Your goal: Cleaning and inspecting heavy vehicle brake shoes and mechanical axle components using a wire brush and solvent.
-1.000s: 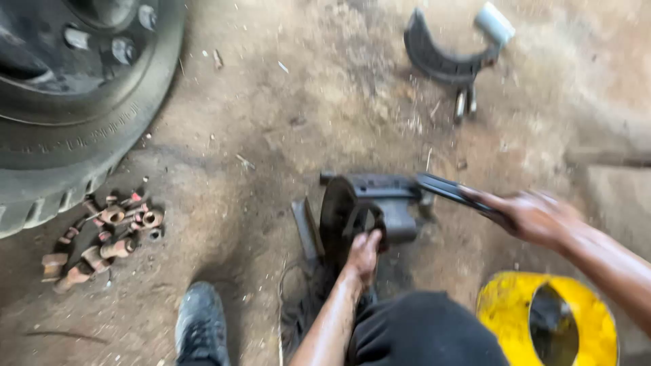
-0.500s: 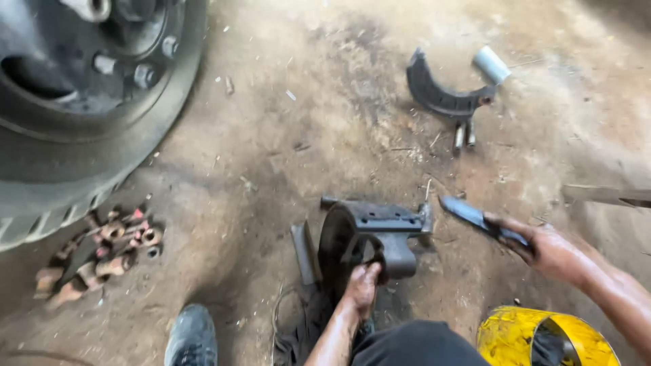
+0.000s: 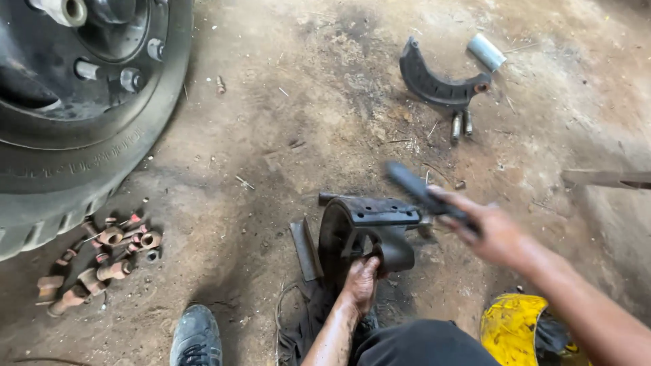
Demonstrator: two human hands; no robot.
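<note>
A dark, curved metal brake shoe point(image 3: 369, 227) stands on edge on the dirt floor in front of me. My left hand point(image 3: 361, 281) grips its lower web and steadies it. My right hand point(image 3: 498, 234) is blurred and holds a dark bar-like tool point(image 3: 420, 193) raised just above the shoe's top right end. A flat metal strip point(image 3: 305, 249) lies against the shoe's left side.
A large truck tyre and wheel hub point(image 3: 74, 102) fill the upper left. Rusty nuts and studs point(image 3: 102, 261) lie in a pile below it. A second brake shoe point(image 3: 437, 81), a silver cylinder point(image 3: 486, 51) and two pins point(image 3: 461, 125) lie farther away. A yellow container point(image 3: 512, 329) sits at lower right; my shoe point(image 3: 195, 337) at bottom.
My right hand has swung the tool up and leftward over the shoe's top. The left hand keeps its hold. The view has shifted, showing more of the wheel.
</note>
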